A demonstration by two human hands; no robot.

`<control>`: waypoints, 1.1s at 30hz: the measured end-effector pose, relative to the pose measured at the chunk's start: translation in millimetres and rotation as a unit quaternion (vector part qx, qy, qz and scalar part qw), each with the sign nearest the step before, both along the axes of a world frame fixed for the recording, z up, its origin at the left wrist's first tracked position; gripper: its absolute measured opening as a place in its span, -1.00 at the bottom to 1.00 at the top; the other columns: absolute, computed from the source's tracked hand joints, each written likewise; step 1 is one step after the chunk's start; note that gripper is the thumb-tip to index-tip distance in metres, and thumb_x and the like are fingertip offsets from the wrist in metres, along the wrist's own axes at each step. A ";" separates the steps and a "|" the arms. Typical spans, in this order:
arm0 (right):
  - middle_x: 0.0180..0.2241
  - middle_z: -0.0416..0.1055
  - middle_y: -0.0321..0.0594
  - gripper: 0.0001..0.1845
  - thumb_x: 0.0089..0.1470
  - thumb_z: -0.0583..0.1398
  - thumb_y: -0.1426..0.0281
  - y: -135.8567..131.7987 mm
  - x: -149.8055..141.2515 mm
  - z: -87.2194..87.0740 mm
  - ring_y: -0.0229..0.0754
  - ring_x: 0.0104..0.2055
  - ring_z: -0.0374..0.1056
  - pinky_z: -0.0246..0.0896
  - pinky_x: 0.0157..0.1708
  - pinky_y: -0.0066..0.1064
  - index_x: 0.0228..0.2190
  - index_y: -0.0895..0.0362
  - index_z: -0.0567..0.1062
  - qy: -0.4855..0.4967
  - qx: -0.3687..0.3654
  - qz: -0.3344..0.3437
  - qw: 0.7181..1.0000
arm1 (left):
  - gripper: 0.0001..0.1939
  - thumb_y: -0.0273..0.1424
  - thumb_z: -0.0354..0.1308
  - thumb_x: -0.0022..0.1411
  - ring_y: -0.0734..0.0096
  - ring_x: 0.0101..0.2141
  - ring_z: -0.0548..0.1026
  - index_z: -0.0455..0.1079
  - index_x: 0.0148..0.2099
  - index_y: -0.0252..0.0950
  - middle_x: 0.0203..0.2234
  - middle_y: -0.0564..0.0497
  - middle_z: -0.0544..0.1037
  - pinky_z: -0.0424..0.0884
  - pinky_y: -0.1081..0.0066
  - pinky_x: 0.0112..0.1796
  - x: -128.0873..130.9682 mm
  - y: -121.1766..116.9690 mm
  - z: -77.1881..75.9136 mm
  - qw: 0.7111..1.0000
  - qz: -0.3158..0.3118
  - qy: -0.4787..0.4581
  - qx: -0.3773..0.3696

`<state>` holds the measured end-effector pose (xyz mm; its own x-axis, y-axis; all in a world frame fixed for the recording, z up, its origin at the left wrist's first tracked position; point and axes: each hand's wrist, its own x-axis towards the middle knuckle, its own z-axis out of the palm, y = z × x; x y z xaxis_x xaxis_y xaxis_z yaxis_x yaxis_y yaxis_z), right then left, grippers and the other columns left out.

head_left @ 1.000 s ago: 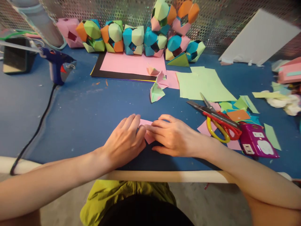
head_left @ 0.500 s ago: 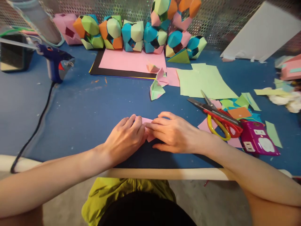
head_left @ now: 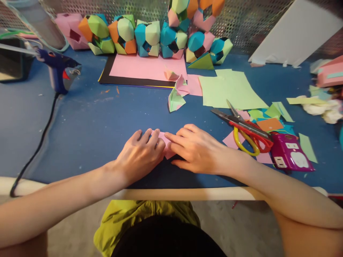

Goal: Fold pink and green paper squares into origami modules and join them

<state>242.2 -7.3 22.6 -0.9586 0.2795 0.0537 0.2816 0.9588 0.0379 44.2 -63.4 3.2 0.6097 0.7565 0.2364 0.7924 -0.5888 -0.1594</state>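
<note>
A small pink paper piece (head_left: 166, 144) lies on the blue table (head_left: 93, 125) near its front edge, mostly covered by both hands. My left hand (head_left: 139, 155) rests palm down on its left side with the fingers stretched over it. My right hand (head_left: 197, 150) lies on its right side, fingers pressed together and flat on the paper, fingertips meeting those of the left hand. Neither hand lifts the paper off the table.
Red and yellow scissors (head_left: 245, 130) and a purple gadget (head_left: 291, 157) lie to the right among paper scraps. Green sheets (head_left: 230, 89), a pink sheet (head_left: 144, 67), folded paper units (head_left: 175, 98) and coloured paper balls (head_left: 150, 34) sit behind. A blue glue gun (head_left: 57, 69) stands far left.
Both hands stay on the pink paper; the left fingers have slid slightly forward and spread over it. The view has shifted a little.
</note>
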 end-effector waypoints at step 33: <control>-0.25 0.50 -0.08 -0.85 0.16 0.16 0.40 15.7 23.2 18.5 -0.07 -0.19 0.35 0.04 -0.23 -0.31 -0.26 0.22 0.49 -0.011 -0.024 -0.135 0.990 | -0.77 -0.41 -0.05 0.27 0.15 -0.11 0.48 0.35 -0.08 -0.32 -0.12 -0.19 0.51 0.39 0.13 -0.08 -22.6 21.2 20.4 0.989 0.035 -0.135 -0.050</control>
<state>265.4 8.4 41.1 -0.8491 0.5280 0.0144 0.5281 0.8492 0.0040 21.5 -42.2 23.6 0.4802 0.8224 0.3049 0.8374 -0.5333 0.1197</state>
